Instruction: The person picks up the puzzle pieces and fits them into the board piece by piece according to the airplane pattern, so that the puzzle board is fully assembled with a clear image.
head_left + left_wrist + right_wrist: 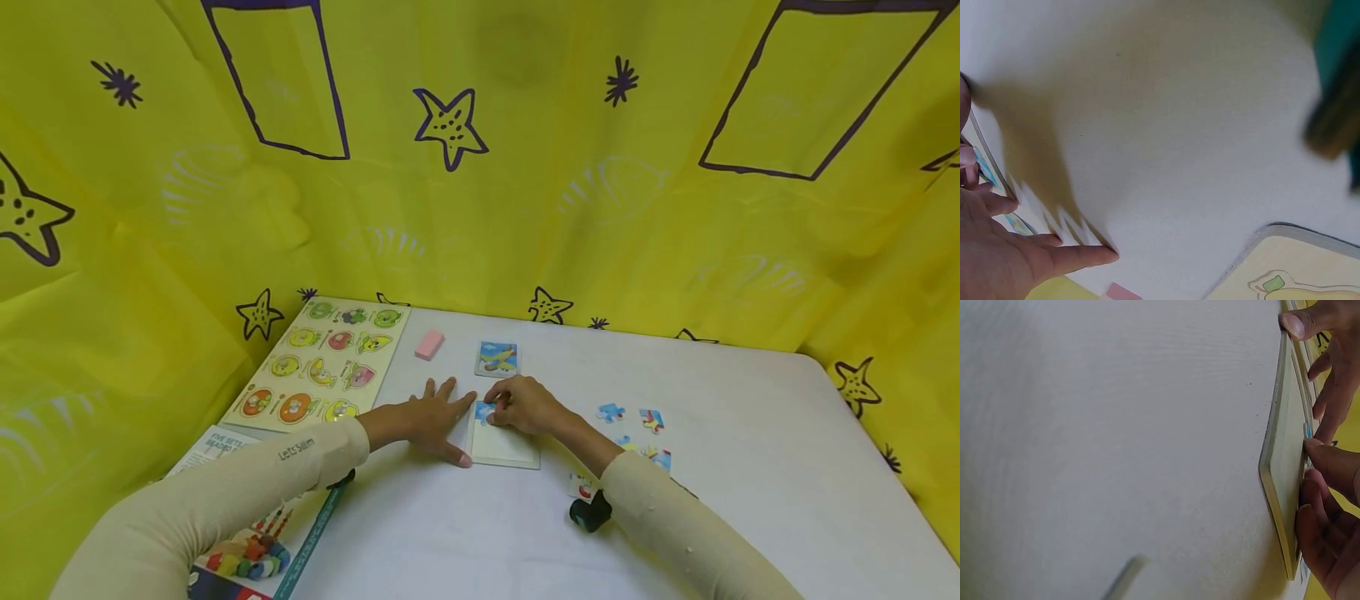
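Observation:
A small wooden puzzle board (510, 450) lies on the white table, mostly bare. In its far left corner sits a blue jigsaw piece (484, 412), partly hidden by fingers. My right hand (525, 406) pinches at this piece with thumb and curled fingers; the right wrist view has the thumb (1319, 445) against a sliver of blue. With fingers spread, my left hand (435, 418) rests on the table, its thumb and index fingertip touching the board's left edge. Beyond the board lies a small picture tile (497, 358) with a yellow plane on blue.
Loose jigsaw pieces (611, 412) lie to the right, some near the right sleeve. A pink block (430, 344) stands at the back. On the left are a fruit puzzle board (330, 354) and a box with pictured beads (251, 554). A yellow curtain (510, 225) borders the table.

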### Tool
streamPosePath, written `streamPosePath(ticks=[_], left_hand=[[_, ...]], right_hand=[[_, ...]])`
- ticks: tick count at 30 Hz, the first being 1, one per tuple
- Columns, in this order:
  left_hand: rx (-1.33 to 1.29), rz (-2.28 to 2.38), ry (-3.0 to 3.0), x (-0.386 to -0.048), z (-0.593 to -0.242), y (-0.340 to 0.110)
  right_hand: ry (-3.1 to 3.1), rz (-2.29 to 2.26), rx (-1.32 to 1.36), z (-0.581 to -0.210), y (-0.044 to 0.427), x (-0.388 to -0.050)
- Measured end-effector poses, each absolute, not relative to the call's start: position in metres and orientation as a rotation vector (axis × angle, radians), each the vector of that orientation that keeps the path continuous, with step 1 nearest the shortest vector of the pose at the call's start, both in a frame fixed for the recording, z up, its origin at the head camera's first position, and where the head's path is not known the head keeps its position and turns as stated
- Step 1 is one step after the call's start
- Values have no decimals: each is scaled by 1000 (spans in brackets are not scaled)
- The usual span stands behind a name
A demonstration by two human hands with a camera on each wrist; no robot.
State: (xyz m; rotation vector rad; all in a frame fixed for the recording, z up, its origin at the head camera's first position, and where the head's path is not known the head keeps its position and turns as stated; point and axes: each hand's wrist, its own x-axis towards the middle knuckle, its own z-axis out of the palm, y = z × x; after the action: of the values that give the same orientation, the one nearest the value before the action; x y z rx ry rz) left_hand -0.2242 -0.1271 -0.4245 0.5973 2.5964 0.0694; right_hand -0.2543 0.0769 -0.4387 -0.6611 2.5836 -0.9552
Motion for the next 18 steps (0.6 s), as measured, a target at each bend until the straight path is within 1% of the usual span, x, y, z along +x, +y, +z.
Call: streamPosePath(ticks=[13,18], left_hand=[[598,97,2581,-223,-424,-127],[623,94,2558,-219,-423,-125]], right_hand=[[2718,-908,-623,-443,75,-255],[2694,-943,-603,-440,82,-255]])
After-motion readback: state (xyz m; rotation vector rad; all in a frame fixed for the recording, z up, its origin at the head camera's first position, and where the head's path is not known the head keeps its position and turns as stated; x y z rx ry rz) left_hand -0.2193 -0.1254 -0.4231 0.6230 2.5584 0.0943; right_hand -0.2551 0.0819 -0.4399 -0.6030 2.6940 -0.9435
